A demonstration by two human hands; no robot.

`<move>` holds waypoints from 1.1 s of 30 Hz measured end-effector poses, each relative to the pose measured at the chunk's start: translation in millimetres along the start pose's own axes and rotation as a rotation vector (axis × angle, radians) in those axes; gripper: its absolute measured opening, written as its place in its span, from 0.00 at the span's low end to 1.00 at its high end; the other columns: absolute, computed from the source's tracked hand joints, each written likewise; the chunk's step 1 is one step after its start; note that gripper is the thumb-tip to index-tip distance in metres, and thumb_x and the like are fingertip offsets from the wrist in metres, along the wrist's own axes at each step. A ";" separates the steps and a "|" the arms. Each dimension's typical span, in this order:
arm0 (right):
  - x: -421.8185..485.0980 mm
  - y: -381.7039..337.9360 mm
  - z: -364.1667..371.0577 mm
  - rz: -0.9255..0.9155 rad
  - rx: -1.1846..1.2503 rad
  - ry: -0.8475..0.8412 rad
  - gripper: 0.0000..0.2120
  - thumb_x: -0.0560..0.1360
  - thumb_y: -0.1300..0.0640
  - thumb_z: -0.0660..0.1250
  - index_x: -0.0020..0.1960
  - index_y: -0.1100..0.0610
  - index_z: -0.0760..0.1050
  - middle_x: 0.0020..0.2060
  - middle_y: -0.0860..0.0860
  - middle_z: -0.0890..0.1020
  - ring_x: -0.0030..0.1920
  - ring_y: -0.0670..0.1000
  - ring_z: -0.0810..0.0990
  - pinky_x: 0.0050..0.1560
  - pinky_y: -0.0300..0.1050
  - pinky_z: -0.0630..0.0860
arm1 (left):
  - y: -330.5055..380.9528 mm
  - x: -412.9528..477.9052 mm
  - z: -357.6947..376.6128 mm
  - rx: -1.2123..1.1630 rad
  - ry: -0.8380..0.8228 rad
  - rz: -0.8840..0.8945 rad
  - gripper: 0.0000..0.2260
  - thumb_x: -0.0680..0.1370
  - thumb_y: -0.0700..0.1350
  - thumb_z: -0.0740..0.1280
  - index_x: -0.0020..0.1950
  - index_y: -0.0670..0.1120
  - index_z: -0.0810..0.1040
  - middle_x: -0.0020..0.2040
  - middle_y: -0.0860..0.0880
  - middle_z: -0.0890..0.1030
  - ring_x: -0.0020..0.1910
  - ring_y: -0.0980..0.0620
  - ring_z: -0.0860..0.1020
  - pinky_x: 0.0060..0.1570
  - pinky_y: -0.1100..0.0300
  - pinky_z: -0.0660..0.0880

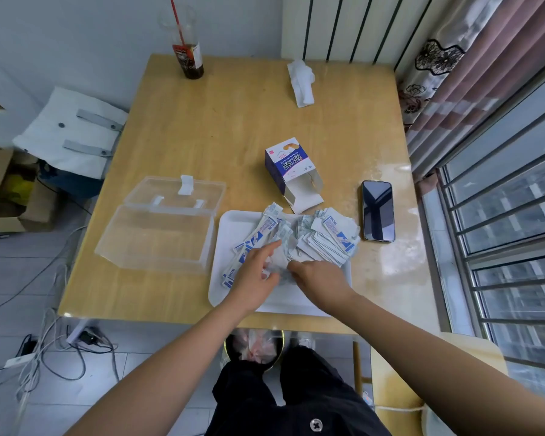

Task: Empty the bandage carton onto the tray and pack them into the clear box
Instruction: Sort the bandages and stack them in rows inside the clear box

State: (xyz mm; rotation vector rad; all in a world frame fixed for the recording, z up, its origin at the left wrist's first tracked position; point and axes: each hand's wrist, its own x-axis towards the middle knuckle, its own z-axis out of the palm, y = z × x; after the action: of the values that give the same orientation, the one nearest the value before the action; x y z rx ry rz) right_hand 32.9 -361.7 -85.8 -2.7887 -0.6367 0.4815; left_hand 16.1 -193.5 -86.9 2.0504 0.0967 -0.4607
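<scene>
Wooden table (233,121); carton (288,168) looks emptied; our left hand (255,275) spreads flat, right hand (321,281) pinches bandages (324,243); next we must fill clear box (158,240).

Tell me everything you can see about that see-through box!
The clear box is see-through plastic, rectangular and looks empty. Its lid is flipped open and lies back on the far side, with a white clasp on its edge. It sits flat on the wooden table, just left of the white tray. No hand touches it.
</scene>
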 end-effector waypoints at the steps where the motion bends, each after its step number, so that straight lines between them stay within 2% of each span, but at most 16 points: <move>1: -1.4 -0.9 3.2 -0.053 -0.151 0.015 0.05 0.71 0.57 0.70 0.44 0.55 0.74 0.30 0.51 0.79 0.29 0.55 0.78 0.26 0.41 0.62 | -1.0 0.4 2.3 0.056 -0.018 0.023 0.25 0.75 0.35 0.64 0.69 0.56 0.70 0.58 0.52 0.71 0.52 0.54 0.73 0.52 0.61 0.73; 3: -3.9 -1.7 11.9 -0.067 -0.245 0.036 0.14 0.57 0.56 0.80 0.36 0.53 0.76 0.22 0.48 0.74 0.20 0.51 0.72 0.23 0.37 0.53 | -5.3 1.1 7.0 0.238 -0.019 0.066 0.18 0.76 0.37 0.64 0.63 0.52 0.76 0.55 0.51 0.75 0.51 0.53 0.76 0.50 0.61 0.72; 5: -6.9 1.7 21.8 -0.053 -0.162 0.068 0.17 0.54 0.56 0.82 0.34 0.54 0.75 0.23 0.48 0.73 0.20 0.52 0.73 0.24 0.37 0.54 | -13.2 0.2 10.5 0.391 -0.020 0.077 0.13 0.77 0.39 0.63 0.60 0.49 0.78 0.53 0.49 0.76 0.50 0.50 0.77 0.50 0.60 0.71; 8: -18.1 9.9 37.5 -0.074 -0.009 0.060 0.15 0.57 0.60 0.78 0.39 0.58 0.75 0.32 0.54 0.76 0.30 0.57 0.77 0.25 0.42 0.67 | -24.2 -5.9 15.0 0.483 -0.049 0.073 0.14 0.78 0.40 0.62 0.63 0.47 0.75 0.56 0.48 0.73 0.54 0.49 0.74 0.53 0.60 0.67; 11: -27.8 24.3 49.7 0.018 0.111 0.078 0.15 0.61 0.63 0.71 0.48 0.60 0.77 0.41 0.56 0.77 0.39 0.59 0.76 0.34 0.50 0.74 | -28.7 -10.2 19.7 0.489 -0.034 0.076 0.15 0.78 0.39 0.63 0.64 0.47 0.74 0.56 0.47 0.70 0.53 0.49 0.73 0.52 0.62 0.67; 13: -29.9 27.4 52.9 0.041 0.138 0.075 0.11 0.64 0.65 0.67 0.47 0.60 0.76 0.42 0.57 0.76 0.41 0.60 0.76 0.36 0.52 0.74 | -27.2 -11.3 25.2 0.484 -0.061 0.051 0.15 0.78 0.39 0.62 0.65 0.46 0.72 0.57 0.47 0.68 0.51 0.50 0.73 0.51 0.64 0.66; 15: -26.9 21.6 51.4 0.010 0.140 0.073 0.07 0.65 0.65 0.66 0.44 0.61 0.76 0.40 0.57 0.75 0.40 0.61 0.76 0.33 0.51 0.74 | -24.1 -10.9 30.7 0.467 -0.096 0.040 0.15 0.78 0.38 0.62 0.65 0.46 0.71 0.58 0.46 0.67 0.50 0.49 0.74 0.52 0.63 0.68; 17: -21.7 11.9 47.4 -0.005 0.135 0.044 0.08 0.63 0.66 0.70 0.42 0.60 0.78 0.38 0.56 0.76 0.38 0.60 0.78 0.27 0.46 0.71 | -20.8 -9.9 34.9 0.486 -0.111 0.053 0.16 0.78 0.39 0.63 0.65 0.46 0.71 0.59 0.46 0.67 0.50 0.48 0.75 0.54 0.60 0.71; 19: -18.1 9.8 44.0 -0.019 0.107 0.067 0.10 0.61 0.65 0.74 0.42 0.59 0.78 0.38 0.55 0.76 0.38 0.59 0.78 0.26 0.42 0.68 | -18.7 -10.0 36.1 0.507 -0.095 0.060 0.16 0.77 0.42 0.64 0.65 0.46 0.70 0.58 0.47 0.67 0.51 0.48 0.75 0.53 0.59 0.72; 21: -19.9 13.0 37.9 0.022 0.115 0.058 0.11 0.67 0.59 0.72 0.49 0.59 0.78 0.45 0.55 0.76 0.46 0.58 0.77 0.33 0.46 0.71 | -19.8 -12.6 32.4 0.530 -0.048 0.075 0.15 0.77 0.44 0.64 0.64 0.46 0.70 0.58 0.47 0.67 0.50 0.48 0.75 0.50 0.59 0.71; 23: -25.9 21.0 35.9 0.073 0.100 0.014 0.15 0.72 0.55 0.69 0.57 0.57 0.75 0.52 0.54 0.74 0.54 0.56 0.73 0.40 0.45 0.69 | -25.2 -15.4 26.3 0.564 0.009 0.086 0.15 0.77 0.45 0.65 0.62 0.45 0.71 0.57 0.47 0.67 0.50 0.48 0.74 0.48 0.59 0.70; 25: -30.5 25.1 36.2 0.106 0.112 0.000 0.15 0.73 0.58 0.66 0.59 0.57 0.74 0.55 0.54 0.73 0.54 0.56 0.74 0.38 0.44 0.68 | -30.8 -17.4 22.8 0.582 0.019 0.084 0.15 0.77 0.45 0.64 0.63 0.46 0.72 0.56 0.47 0.67 0.50 0.49 0.74 0.49 0.59 0.71; 28: -29.1 22.5 39.3 0.104 0.175 -0.031 0.10 0.73 0.62 0.64 0.54 0.59 0.76 0.51 0.55 0.74 0.46 0.59 0.77 0.36 0.47 0.69 | -31.2 -18.8 25.3 0.581 -0.027 0.087 0.14 0.78 0.44 0.63 0.63 0.47 0.72 0.56 0.48 0.66 0.49 0.51 0.73 0.49 0.62 0.70; 31: -27.4 17.6 41.8 0.095 0.197 -0.014 0.07 0.73 0.62 0.65 0.50 0.59 0.77 0.46 0.55 0.75 0.42 0.60 0.78 0.35 0.51 0.74 | -30.4 -16.6 31.1 0.552 -0.022 0.096 0.14 0.78 0.44 0.63 0.64 0.46 0.72 0.57 0.48 0.65 0.46 0.53 0.72 0.46 0.66 0.66; 33: -27.8 16.4 41.9 0.111 0.179 -0.021 0.08 0.73 0.61 0.65 0.52 0.59 0.76 0.48 0.55 0.75 0.43 0.60 0.78 0.36 0.51 0.74 | -30.5 -14.9 32.7 0.527 -0.029 0.072 0.14 0.78 0.44 0.63 0.64 0.45 0.72 0.57 0.48 0.64 0.44 0.55 0.70 0.48 0.67 0.66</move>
State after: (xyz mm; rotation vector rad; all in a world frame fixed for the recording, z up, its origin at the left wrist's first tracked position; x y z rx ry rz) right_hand 0.0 -382.1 -121.9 -2.6611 -0.4225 0.5616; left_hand -14.6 -204.2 -120.8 2.5508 -0.1303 -0.5080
